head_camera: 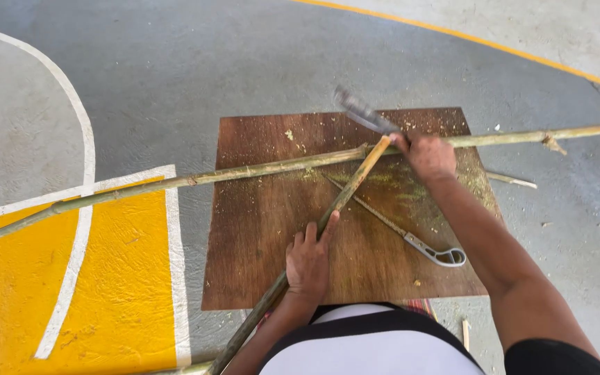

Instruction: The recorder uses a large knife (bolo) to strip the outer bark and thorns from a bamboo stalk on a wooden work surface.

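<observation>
My left hand (pixel 308 260) grips a green bamboo stick (pixel 338 201) that slants from the lower left up to the middle of a brown wooden board (pixel 258 229). My right hand (pixel 428 156) holds a grey metal blade (pixel 362 112) at the stick's upper tip, where it meets a long bamboo pole (pixel 244 172) lying across the board from left to right. A thin metal tool with a looped grey handle (pixel 411 239) lies on the board between my hands.
The board lies on a grey painted floor with a yellow patch (pixel 29 292) and white lines at left, and a yellow line at the top right. Sawdust and small bamboo splinters (pixel 512 180) are scattered on and beside the board.
</observation>
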